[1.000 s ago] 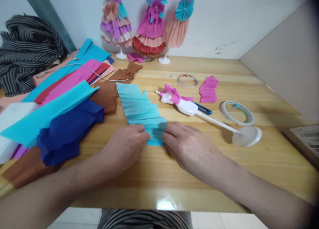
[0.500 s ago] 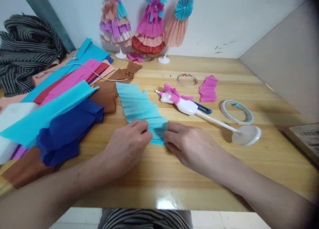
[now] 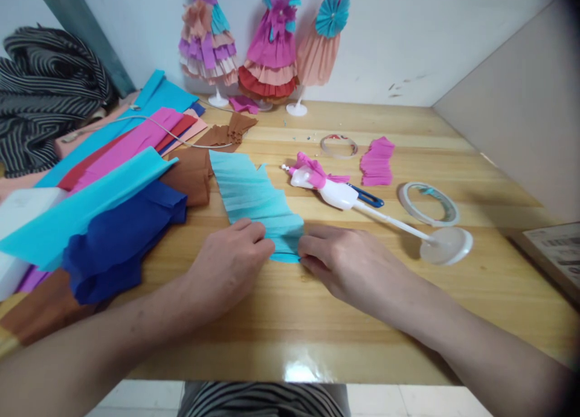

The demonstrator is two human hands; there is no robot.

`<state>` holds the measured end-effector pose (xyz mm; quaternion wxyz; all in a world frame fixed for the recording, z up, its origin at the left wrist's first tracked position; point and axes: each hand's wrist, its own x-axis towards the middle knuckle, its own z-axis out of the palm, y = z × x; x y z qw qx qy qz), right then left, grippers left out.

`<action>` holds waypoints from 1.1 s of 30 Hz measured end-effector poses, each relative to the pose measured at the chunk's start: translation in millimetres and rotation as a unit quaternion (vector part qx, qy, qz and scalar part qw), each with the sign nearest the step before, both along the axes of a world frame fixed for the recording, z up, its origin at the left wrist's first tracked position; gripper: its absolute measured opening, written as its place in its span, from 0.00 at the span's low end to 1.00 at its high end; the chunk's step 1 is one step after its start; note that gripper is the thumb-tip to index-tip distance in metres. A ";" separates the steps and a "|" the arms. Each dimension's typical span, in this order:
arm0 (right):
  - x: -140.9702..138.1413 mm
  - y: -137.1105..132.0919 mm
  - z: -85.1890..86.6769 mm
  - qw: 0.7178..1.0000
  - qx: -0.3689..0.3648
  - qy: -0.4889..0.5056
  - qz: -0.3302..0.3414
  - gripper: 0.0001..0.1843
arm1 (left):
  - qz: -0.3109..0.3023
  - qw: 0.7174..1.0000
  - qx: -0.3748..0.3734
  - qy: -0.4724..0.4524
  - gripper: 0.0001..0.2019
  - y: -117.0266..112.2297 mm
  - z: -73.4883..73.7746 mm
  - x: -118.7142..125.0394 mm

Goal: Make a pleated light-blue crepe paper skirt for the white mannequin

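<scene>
A light blue piece of crepe paper lies on the wooden table, with fine folds across it and a ragged right edge. At its near end, my left hand pinches the left side, fingers curled. Opposite it, my right hand grips the right edge between thumb and fingers. A narrow folded strip of the paper shows between both hands. Beyond my right hand lies a small white mannequin on its side, with pink crepe paper wrapped round its top. A dark blue cutter rests partly under it.
Crepe paper sheets, including a dark blue one, and a cable cover the left side. Three paper dresses on stands line the wall, one with a peach skirt. Tape rolls and a pink crepe piece lie right.
The near end of the light blue paper is gathered slightly tighter between my fingers. Both hands stay in nearly the same place; the whole view has shifted slightly.
</scene>
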<state>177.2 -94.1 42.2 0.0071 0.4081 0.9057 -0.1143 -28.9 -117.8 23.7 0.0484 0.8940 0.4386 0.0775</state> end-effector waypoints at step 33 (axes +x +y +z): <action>-1.6 1.2 -2.1 0.998 0.040 0.026 0.032 0.08 | 0.056 0.992 -0.105 -0.031 0.10 5.4 1.5 -1.9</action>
